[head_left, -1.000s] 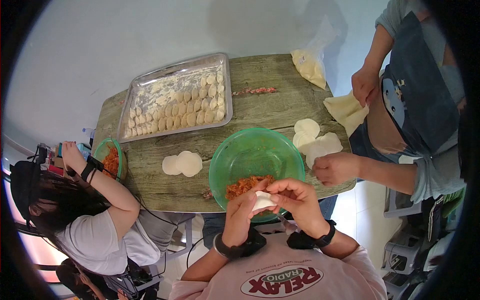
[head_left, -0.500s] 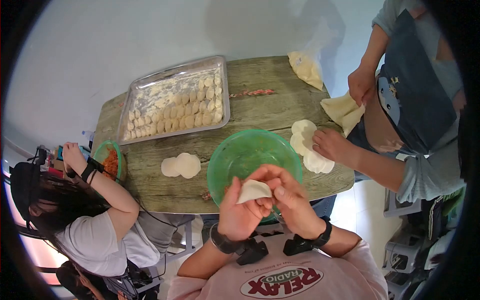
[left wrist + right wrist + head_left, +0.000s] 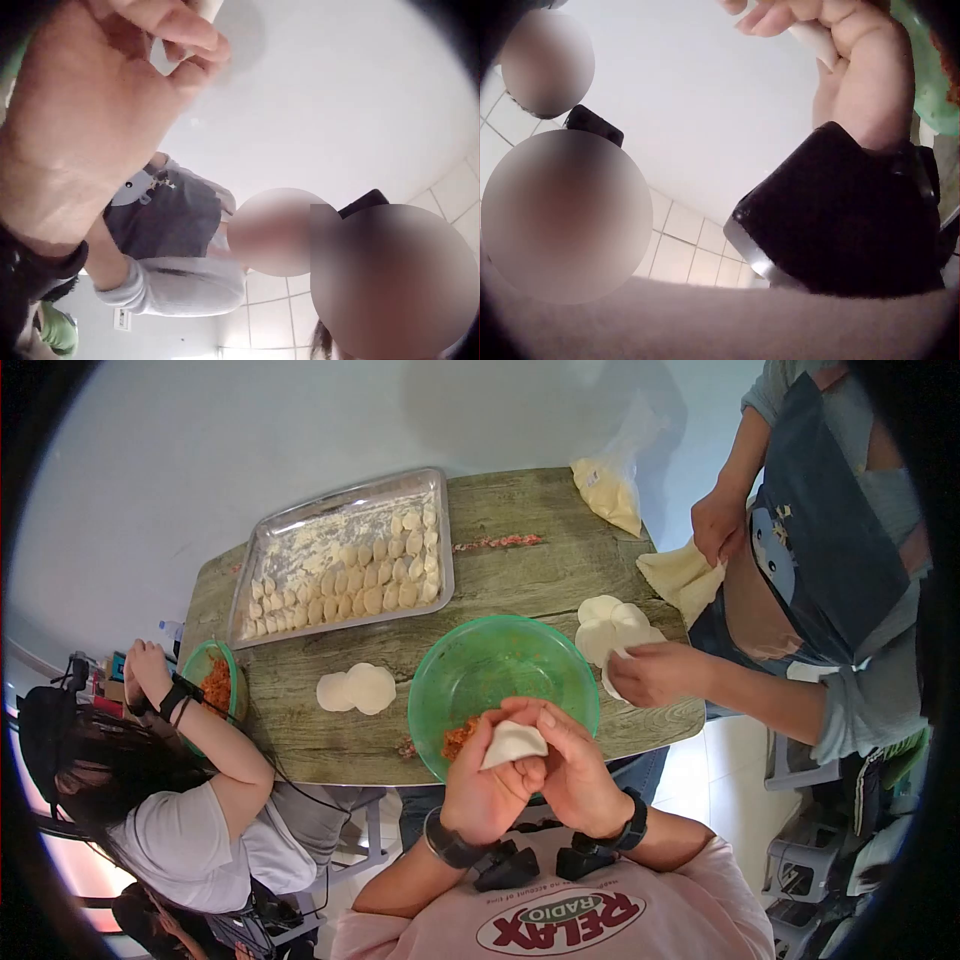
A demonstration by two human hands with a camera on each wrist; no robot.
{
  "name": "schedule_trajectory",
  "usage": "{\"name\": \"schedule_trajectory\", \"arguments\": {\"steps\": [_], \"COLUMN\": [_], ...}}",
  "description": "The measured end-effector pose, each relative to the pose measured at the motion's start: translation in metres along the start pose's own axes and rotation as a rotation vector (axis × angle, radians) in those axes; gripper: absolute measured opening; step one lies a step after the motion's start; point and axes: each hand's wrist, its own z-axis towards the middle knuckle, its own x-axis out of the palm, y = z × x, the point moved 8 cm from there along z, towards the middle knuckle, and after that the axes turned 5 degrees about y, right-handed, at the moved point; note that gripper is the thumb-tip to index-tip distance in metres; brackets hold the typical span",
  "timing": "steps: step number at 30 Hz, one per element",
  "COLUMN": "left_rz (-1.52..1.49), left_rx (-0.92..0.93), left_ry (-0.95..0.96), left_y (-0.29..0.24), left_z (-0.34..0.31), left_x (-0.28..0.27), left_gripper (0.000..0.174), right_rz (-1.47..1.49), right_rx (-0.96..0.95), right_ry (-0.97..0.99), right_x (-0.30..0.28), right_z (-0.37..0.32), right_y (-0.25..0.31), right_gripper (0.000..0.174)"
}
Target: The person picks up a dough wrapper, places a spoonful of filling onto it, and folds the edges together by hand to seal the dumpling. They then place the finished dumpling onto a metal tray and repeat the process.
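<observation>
Over the near side of a green bowl [image 3: 505, 650], a white folded dumpling [image 3: 514, 746] lies between both hands. My left hand [image 3: 482, 800] holds it from the left and below, fingers curled beneath it. From the right, my right hand [image 3: 582, 785] holds its other end, the thumb beside the dough and fingers arched behind. In both wrist views only a small part of the dumpling [image 3: 815, 41] shows past the fingers. Orange-red filling [image 3: 459, 739] sits in the bowl, partly hidden by the hands.
A metal tray [image 3: 448, 550] with rows of dumplings stands at the back left. Round wrappers [image 3: 370, 689] lie left of the bowl, more wrappers [image 3: 612, 625] at right, where another person's hand [image 3: 655, 672] reaches in. A second person sits left by a smaller green bowl [image 3: 238, 690].
My hands shift from pinching the dumpling's edge to cupping it, and the dumpling shows broader. The other person's hand at right moves up over the wrappers, then back down.
</observation>
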Motion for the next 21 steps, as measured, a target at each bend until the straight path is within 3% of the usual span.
{"name": "schedule_trajectory", "arguments": {"steps": [3,8,13,21], "left_rz": [-0.025,0.163,0.225,0.239], "left_rx": [-0.025,-0.045,-0.038,0.049], "left_ry": [0.115,-0.025,-0.005,-0.027], "left_y": [0.000,0.002,0.004,0.001], "left_z": [0.001,0.000,0.001,-0.003], "left_x": [0.005,0.007,0.007,0.010], "left_gripper": [0.047,0.051,0.048,0.043], "right_rz": [0.016,0.039,0.135,0.029], "right_rx": [-0.001,0.048,0.070,0.107], "right_ry": [0.010,-0.015,-0.051,-0.059], "right_x": [-0.004,-0.006,0.000,-0.022], "right_z": [0.000,-0.002,0.000,-0.001], "right_y": [-0.003,-0.008,-0.008,-0.016], "right_gripper": [0.040,0.036,0.025,0.027]}}
